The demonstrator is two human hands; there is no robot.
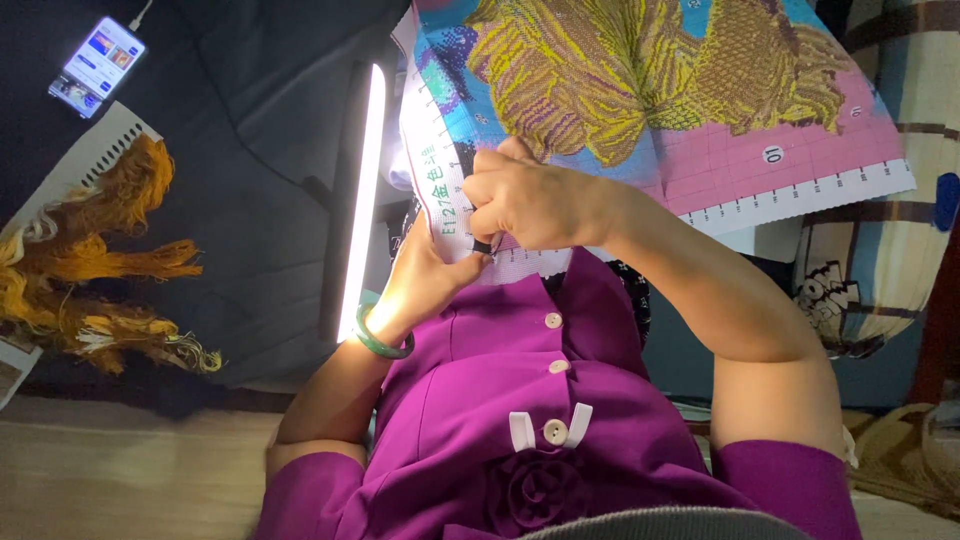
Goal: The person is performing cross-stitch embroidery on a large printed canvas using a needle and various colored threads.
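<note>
Hands meet at the near edge of the cloth [640, 110]: the left hand [425, 280] props it from beneath, fingers hidden; the right hand [520, 200] pinches something small and dark. Cloth looks light and limp, best held by its white border. Beyond, a lamp bar [362, 190].

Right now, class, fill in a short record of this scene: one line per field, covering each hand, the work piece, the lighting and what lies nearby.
Right hand: closed on a small dark item at the cloth's white edge
Left hand: under that edge, supporting it; green bangle on wrist
Work piece: cross-stitch cloth, yellow motif on blue and pink
Light: lit bar lamp, left of cloth
Nearby: yellow thread bundles; phone with lit screen
</note>
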